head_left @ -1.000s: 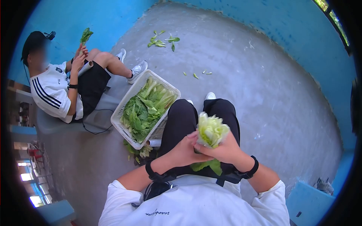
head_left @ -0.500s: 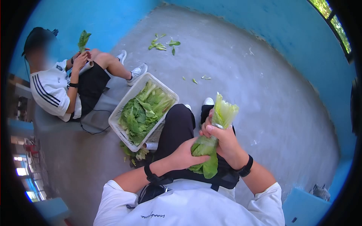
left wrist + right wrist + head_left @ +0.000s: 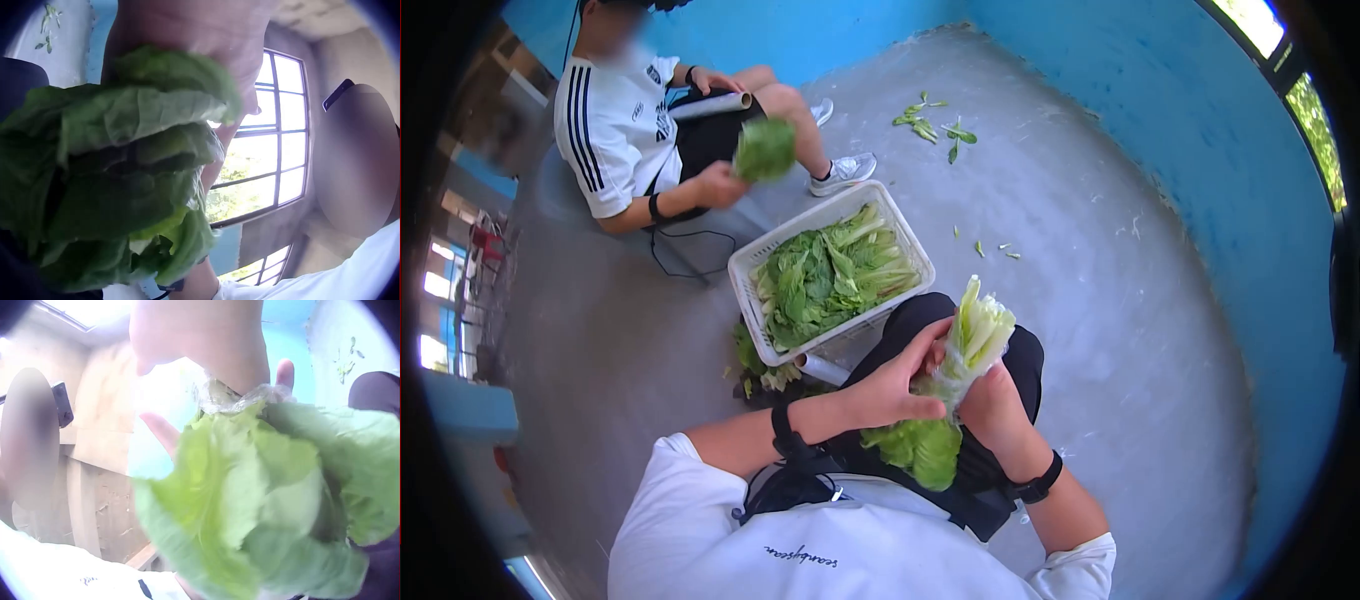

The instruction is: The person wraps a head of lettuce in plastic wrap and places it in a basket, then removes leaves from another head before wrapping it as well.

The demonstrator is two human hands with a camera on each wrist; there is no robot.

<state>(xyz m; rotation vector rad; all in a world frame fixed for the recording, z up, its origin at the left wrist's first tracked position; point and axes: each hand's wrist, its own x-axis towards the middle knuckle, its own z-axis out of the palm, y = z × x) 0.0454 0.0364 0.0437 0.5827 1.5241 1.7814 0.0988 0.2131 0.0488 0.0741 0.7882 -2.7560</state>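
A head of leafy lettuce (image 3: 915, 445), pale stems up and green leaves down, is held over the lap in the head view. Clear plastic film (image 3: 234, 397) wraps its middle. My left hand (image 3: 900, 385) curls round it from the left, thumb lying across the front. On the other side my right hand (image 3: 994, 408) grips it, its fingers partly hidden behind the bundle. Loose leaves (image 3: 125, 169) fill much of the left wrist view, below my left hand (image 3: 187, 31).
A white plastic crate (image 3: 745, 290) of leafy greens stands left of my knees, with a pale roll (image 3: 824, 370) beside it. Beyond sits another person (image 3: 615, 140) holding greens (image 3: 765, 150). Leaf scraps (image 3: 960, 133) lie on the floor.
The lettuce tilts and turns between my hands, its stems now pointing up and right. My left hand has moved up beside the wrap. The other person's greens have come down toward the crate.
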